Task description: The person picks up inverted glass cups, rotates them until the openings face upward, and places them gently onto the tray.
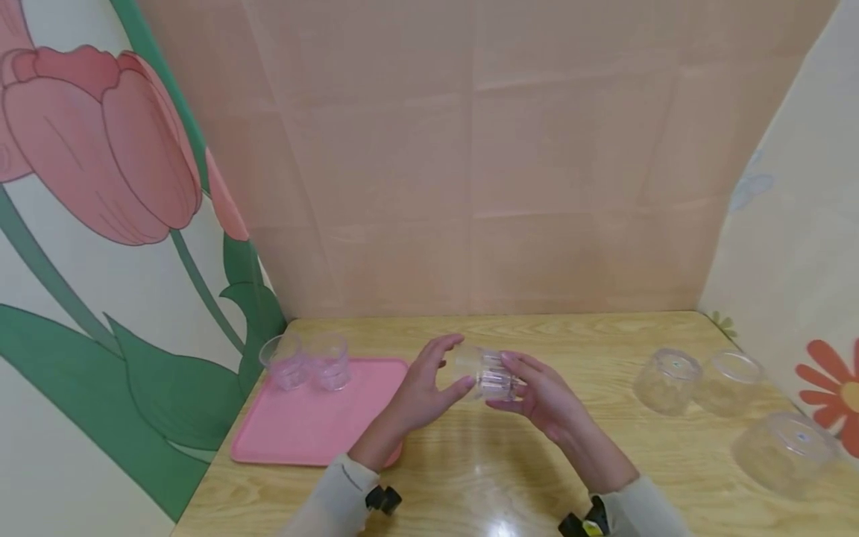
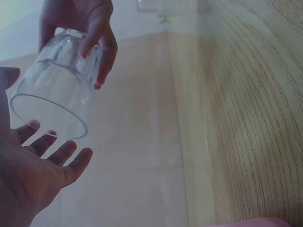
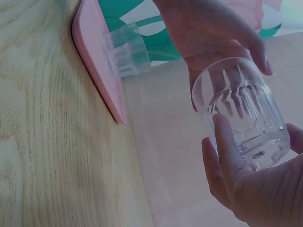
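Tumbler (image 1: pixel 493 378): likely stiff, slick, breakable if glass; best held round the fluted lower wall. Clear, rim smooth. Right hand (image 1: pixel 545 397) grips its base end, tumbler tipped sideways above the table (image 1: pixel 470 477), beyond the right edge of the pink tray (image 1: pixel 315 429). Left hand (image 1: pixel 424 391) spreads wide by the mouth.

On the clear, fluted glass tumbler (image 3: pixel 259 116), partly hidden by the right hand (image 3: pixel 260 194), the base's dark mark (image 3: pixel 258 154) is too small to read, while the left wrist view's bottom edge crops the pink rectangular tray (image 2: pixel 258 223).
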